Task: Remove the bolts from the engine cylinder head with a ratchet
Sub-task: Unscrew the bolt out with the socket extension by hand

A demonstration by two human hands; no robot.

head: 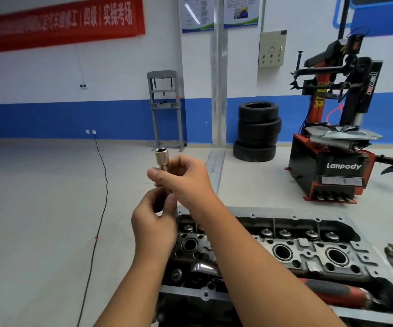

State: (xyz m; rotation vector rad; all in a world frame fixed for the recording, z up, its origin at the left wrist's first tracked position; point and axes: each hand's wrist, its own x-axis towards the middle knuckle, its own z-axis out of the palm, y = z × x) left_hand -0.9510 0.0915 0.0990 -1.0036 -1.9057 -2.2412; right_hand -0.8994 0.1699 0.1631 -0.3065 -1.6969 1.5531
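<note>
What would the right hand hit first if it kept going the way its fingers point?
Probably nothing close: the right hand, gripping the socket extension, points left, where only open floor shows. Depth is hard to judge.

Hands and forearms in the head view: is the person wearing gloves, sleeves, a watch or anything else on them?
Nothing is worn. The left hand and the right hand are bare, without gloves, rings or a watch. Both forearms are bare for all of their visible length, down to the bottom edge; no sleeve or cuff shows.

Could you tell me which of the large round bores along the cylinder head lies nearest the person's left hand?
The leftmost bore, just right of the left hand; the other two lie further right, beyond the right forearm.
</note>
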